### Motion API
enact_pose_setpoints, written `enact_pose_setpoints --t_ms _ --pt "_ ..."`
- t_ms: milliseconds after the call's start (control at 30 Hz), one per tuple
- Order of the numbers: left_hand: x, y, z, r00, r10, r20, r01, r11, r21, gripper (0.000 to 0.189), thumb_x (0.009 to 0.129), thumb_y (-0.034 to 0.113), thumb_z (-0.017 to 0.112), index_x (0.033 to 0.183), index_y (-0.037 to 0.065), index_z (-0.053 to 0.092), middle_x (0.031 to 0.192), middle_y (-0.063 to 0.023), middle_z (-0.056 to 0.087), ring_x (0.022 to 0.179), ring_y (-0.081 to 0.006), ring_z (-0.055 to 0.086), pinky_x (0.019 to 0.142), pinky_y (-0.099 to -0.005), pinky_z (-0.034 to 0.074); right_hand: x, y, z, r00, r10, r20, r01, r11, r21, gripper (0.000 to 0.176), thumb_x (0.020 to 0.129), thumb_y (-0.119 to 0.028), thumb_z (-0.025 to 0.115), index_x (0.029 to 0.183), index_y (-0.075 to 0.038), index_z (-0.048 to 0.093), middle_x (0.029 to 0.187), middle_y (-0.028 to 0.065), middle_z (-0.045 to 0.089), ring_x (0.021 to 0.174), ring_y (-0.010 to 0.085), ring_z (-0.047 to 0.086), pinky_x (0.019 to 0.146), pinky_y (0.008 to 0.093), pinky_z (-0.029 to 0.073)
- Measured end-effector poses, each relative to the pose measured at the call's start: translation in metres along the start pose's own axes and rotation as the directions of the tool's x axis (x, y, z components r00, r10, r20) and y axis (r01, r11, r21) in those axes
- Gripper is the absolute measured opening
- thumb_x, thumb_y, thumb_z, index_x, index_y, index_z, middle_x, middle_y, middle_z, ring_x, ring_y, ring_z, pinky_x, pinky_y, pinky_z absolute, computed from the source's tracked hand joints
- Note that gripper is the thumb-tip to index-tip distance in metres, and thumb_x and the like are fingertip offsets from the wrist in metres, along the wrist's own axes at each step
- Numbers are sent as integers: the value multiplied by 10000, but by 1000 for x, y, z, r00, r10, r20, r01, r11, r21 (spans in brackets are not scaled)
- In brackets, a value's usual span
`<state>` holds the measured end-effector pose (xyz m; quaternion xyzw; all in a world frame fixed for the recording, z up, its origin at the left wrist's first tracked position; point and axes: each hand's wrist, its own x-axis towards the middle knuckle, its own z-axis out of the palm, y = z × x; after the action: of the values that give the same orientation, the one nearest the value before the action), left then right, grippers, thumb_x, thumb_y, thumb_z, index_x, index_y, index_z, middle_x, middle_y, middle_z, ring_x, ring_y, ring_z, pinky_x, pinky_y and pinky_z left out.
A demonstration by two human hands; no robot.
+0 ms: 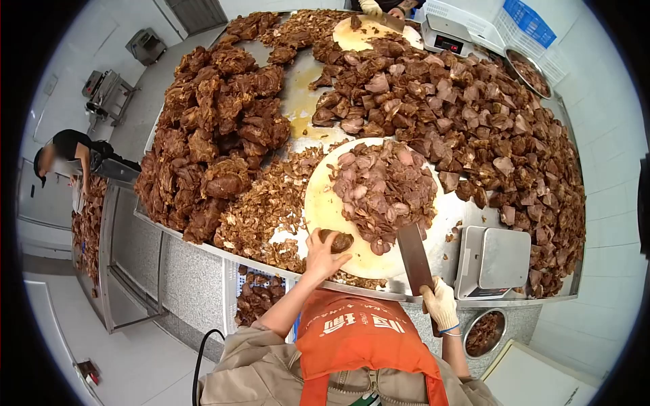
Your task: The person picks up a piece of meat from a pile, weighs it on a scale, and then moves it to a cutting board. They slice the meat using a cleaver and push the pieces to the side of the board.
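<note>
My left hand [322,258] is bare, its fingers bent round a dark brown piece of cooked meat [342,242] at the near left of the round cutting board [321,203]. My right hand [440,304], in a pale knitted glove, grips the handle of a cleaver [414,260]. The broad blade points away from me over the board's near right edge. A heap of sliced meat [386,186] covers the board's middle and far side. Right of the cleaver stands a white weighing scale [504,257]. Small brown scraps [261,216] lie left of the board.
Large meat chunks [217,122] are piled at the left, cut pieces [501,135] at the right. Across the metal table, a co-worker's gloved hand [371,7] is at another board [345,37]. A person [74,152] stands at a side table. A metal bowl [485,333] sits below.
</note>
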<state>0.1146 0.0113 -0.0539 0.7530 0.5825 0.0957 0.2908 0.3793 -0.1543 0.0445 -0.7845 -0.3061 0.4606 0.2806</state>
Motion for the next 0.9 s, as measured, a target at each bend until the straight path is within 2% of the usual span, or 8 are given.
enact_pose_setpoints --t_ms 67,133,267,367,500,600,800,900 --pt "9 2 24 999 18 -34 -15 998 67 587 702 228 775 1237 127 555 1342 -213 395 1289 -456 321 1080 -555 309 6 13 1 1000 -21 17 21 1000 -20 147 871 -119 581 887 27 587 525 63 545 397 124 503 403 305 409" --pt "9 -12 31 921 365 134 -389 875 289 454 734 109 698 1172 117 580 1308 -136 465 1336 -405 327 1112 -572 259 10 12 -5 998 -34 58 37 998 -42 158 879 -124 583 895 33 592 533 56 548 409 119 510 408 301 412" --pt "-2 -39 10 677 691 253 -732 667 136 451 728 1 612 1163 117 588 1356 -96 469 1401 -345 303 1145 -605 179 26 34 1 961 -253 109 275 892 -359 197 862 -181 598 894 11 633 659 176 628 543 256 626 521 376 488" --pt "-31 -23 17 937 301 -179 -297 954 53 450 745 41 656 1185 71 567 1354 -207 428 1315 -414 360 1102 -558 289 31 22 12 934 -318 166 357 789 -500 237 852 -233 611 897 -1 632 786 241 643 708 387 648 618 455 508" --pt "-27 -11 48 950 189 -250 -204 978 -34 571 719 59 696 1250 44 487 1280 -221 444 1210 -424 408 1016 -489 403 52 38 31 782 -530 328 621 617 -484 160 860 -156 606 950 -29 569 664 189 575 616 377 612 562 470 491" --pt "-21 -38 34 941 333 -53 -331 943 39 565 703 49 694 1231 29 494 1284 -197 449 1193 -423 424 999 -484 418 58 27 36 831 -457 318 541 528 -654 160 858 -126 606 982 -35 560 701 180 587 618 359 617 546 449 498" --pt "-2 -44 13 811 583 53 -582 813 -27 441 741 103 691 1158 39 566 1219 -145 536 1182 -343 487 987 -448 438 59 -33 69 808 -537 243 581 659 -478 286 875 -112 603 1158 -77 577 939 143 611 685 361 635 581 436 524" --pt "15 -62 36 746 666 5 -666 746 -10 413 771 204 737 1126 40 607 1103 -120 587 1065 -331 558 949 -415 463 76 -44 97 804 -462 375 577 452 -680 364 873 -102 563 1237 -104 561 980 120 600 598 280 647 520 382 536"
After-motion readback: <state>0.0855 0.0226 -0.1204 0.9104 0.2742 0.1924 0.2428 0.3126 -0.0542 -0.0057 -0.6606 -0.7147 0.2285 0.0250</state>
